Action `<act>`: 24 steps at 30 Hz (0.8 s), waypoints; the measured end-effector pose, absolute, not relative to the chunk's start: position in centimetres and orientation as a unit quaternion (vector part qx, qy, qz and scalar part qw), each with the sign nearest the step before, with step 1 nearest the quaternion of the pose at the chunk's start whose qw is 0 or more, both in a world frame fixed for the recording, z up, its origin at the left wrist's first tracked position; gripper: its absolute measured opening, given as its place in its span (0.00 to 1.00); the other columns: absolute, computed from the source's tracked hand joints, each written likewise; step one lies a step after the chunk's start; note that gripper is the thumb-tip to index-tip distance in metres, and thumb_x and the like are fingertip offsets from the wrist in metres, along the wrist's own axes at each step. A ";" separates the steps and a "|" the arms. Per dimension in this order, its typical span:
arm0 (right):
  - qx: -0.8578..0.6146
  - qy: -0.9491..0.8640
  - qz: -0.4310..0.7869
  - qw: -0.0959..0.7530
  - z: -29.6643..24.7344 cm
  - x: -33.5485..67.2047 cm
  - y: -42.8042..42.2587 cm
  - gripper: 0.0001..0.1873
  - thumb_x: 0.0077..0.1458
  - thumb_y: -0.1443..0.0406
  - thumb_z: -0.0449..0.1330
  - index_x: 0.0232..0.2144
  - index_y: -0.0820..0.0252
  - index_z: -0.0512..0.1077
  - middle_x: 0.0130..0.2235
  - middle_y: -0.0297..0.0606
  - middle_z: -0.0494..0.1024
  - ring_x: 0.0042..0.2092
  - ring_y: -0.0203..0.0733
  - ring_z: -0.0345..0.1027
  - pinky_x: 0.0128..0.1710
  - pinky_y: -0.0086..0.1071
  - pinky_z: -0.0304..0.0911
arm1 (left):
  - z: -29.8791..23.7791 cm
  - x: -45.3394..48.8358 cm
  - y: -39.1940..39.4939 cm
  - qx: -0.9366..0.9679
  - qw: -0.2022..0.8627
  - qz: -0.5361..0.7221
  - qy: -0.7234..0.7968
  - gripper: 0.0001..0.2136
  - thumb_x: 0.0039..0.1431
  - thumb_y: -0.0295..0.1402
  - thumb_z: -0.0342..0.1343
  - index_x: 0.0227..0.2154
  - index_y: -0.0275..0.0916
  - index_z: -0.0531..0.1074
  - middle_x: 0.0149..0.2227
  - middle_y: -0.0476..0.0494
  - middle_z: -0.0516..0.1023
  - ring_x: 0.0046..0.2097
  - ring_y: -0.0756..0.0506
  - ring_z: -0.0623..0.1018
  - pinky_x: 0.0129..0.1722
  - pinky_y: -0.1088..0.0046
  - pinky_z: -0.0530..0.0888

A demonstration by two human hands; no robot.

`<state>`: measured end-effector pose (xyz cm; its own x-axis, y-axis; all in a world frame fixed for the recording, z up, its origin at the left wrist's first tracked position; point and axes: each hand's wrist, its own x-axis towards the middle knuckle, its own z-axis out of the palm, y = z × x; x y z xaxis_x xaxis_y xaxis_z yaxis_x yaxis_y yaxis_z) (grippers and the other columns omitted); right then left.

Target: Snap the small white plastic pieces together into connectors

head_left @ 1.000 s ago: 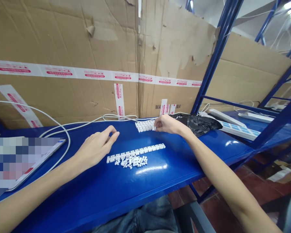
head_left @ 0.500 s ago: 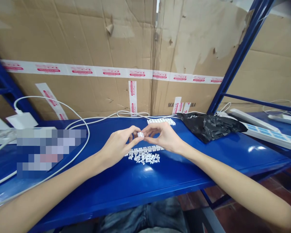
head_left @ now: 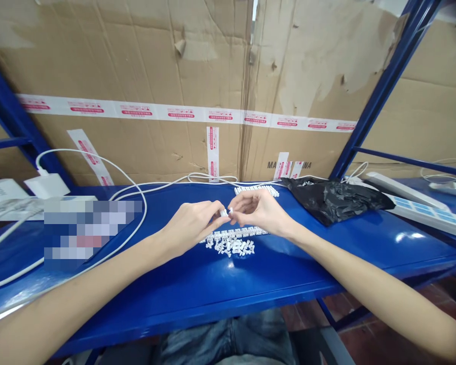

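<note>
We have both hands raised just above the glossy blue steel worktop [head_left: 175, 289], with the left hand [head_left: 190, 228] and the right hand [head_left: 260, 210] meeting at the fingertips. Each grip is pinched closed on a tiny white plastic piece [head_left: 225, 213], held in the air over a straight row of white plastic segments [head_left: 235, 233]; we cannot tell whether it is one part or two. Just below that row lies a loose heap of small white plastic bits [head_left: 231, 247], and a second white row [head_left: 256, 190] sits near the back edge. The main risk, we judge, is the piece's small size: a slight slip or uneven squeeze could flick it from the fingertips. Dropped, it could vanish into the matching heap or knock the neat row out of line. On the slick surface, it could also skid toward the front edge, or lodge against the black plastic bag [head_left: 330, 200] or the white cable [head_left: 145, 205].
</note>
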<state>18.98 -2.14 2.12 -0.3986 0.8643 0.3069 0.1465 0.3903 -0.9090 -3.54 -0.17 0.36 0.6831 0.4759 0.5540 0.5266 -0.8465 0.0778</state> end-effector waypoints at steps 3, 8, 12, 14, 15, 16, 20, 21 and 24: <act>-0.360 -0.730 0.402 0.420 3.3 20.5 -2.0 0.13 0.49 0.64 0.68 0.38 0.66 0.76 0.33 0.44 0.83 0.31 0.39 0.78 0.26 0.28 0.70 | 0.3 -3.8 0.1 -0.914 0.055 -0.287 -0.281 0.17 0.73 0.44 0.45 0.36 0.38 0.71 0.28 0.47 0.78 0.28 0.48 0.77 0.30 0.74 0.68; -0.328 -0.858 0.348 0.189 4.5 22.1 -2.9 0.14 0.52 0.60 0.69 0.39 0.64 0.81 0.26 0.35 0.79 0.24 0.31 0.67 0.24 0.25 0.61 | 0.5 -4.2 0.4 -0.905 0.035 -0.292 -0.309 0.15 0.70 0.44 0.48 0.35 0.38 0.71 0.27 0.48 0.79 0.28 0.48 0.77 0.30 0.74 0.68; -0.306 -0.904 0.265 0.138 3.7 21.3 -3.3 0.11 0.55 0.61 0.68 0.39 0.62 0.82 0.23 0.31 0.76 0.23 0.31 0.64 0.25 0.26 0.58 | 0.5 -4.2 0.3 -0.910 0.037 -0.296 -0.290 0.16 0.70 0.45 0.50 0.35 0.38 0.72 0.28 0.48 0.79 0.29 0.48 0.78 0.30 0.74 0.68; -0.303 -0.912 0.242 0.138 3.3 20.9 -3.3 0.10 0.55 0.62 0.68 0.39 0.61 0.82 0.24 0.31 0.76 0.23 0.31 0.65 0.26 0.26 0.58 | 0.4 -4.2 0.2 -0.914 0.046 -0.300 -0.269 0.16 0.70 0.46 0.50 0.35 0.38 0.72 0.28 0.48 0.80 0.29 0.48 0.79 0.30 0.74 0.69; -0.301 -0.913 0.239 0.138 3.1 20.8 -3.3 0.10 0.55 0.63 0.69 0.39 0.60 0.82 0.24 0.31 0.76 0.24 0.32 0.66 0.26 0.26 0.59 | 0.3 -4.2 0.2 -0.916 0.051 -0.302 -0.257 0.16 0.70 0.46 0.50 0.35 0.38 0.72 0.28 0.47 0.80 0.29 0.48 0.79 0.30 0.74 0.69; -0.301 -0.913 0.237 0.140 3.0 20.8 -3.2 0.09 0.55 0.63 0.69 0.39 0.60 0.82 0.24 0.31 0.76 0.24 0.32 0.67 0.27 0.26 0.59 | 0.3 -4.2 0.2 -0.918 0.056 -0.305 -0.246 0.17 0.70 0.46 0.50 0.35 0.37 0.73 0.28 0.47 0.80 0.29 0.48 0.79 0.30 0.74 0.69; -0.305 -0.915 0.227 0.138 2.9 20.8 -3.2 0.08 0.55 0.63 0.69 0.38 0.60 0.81 0.25 0.30 0.76 0.25 0.32 0.68 0.27 0.25 0.59 | 0.2 -4.2 0.2 -0.923 0.066 -0.307 -0.220 0.18 0.70 0.47 0.51 0.34 0.36 0.73 0.26 0.48 0.79 0.28 0.49 0.78 0.29 0.75 0.69; -0.305 -0.915 0.226 0.135 2.9 20.8 -3.2 0.09 0.54 0.63 0.69 0.38 0.60 0.80 0.25 0.30 0.75 0.25 0.32 0.68 0.28 0.25 0.59 | 0.2 -4.2 0.2 -0.924 0.064 -0.305 -0.220 0.18 0.70 0.47 0.52 0.35 0.36 0.74 0.26 0.48 0.78 0.28 0.49 0.78 0.29 0.75 0.69; -0.320 -0.908 0.214 0.164 3.1 20.6 -3.1 0.14 0.53 0.58 0.71 0.39 0.60 0.79 0.25 0.30 0.76 0.24 0.32 0.66 0.28 0.26 0.58 | 0.1 -4.2 0.3 -0.926 0.055 -0.299 -0.225 0.17 0.70 0.46 0.51 0.35 0.36 0.74 0.26 0.48 0.78 0.28 0.49 0.77 0.29 0.75 0.69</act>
<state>20.56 -3.14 3.08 -0.7417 0.6514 0.1601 0.5110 0.7033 -0.4942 -4.25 0.27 0.11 0.7195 0.3841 0.5787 0.4497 -0.8926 0.0334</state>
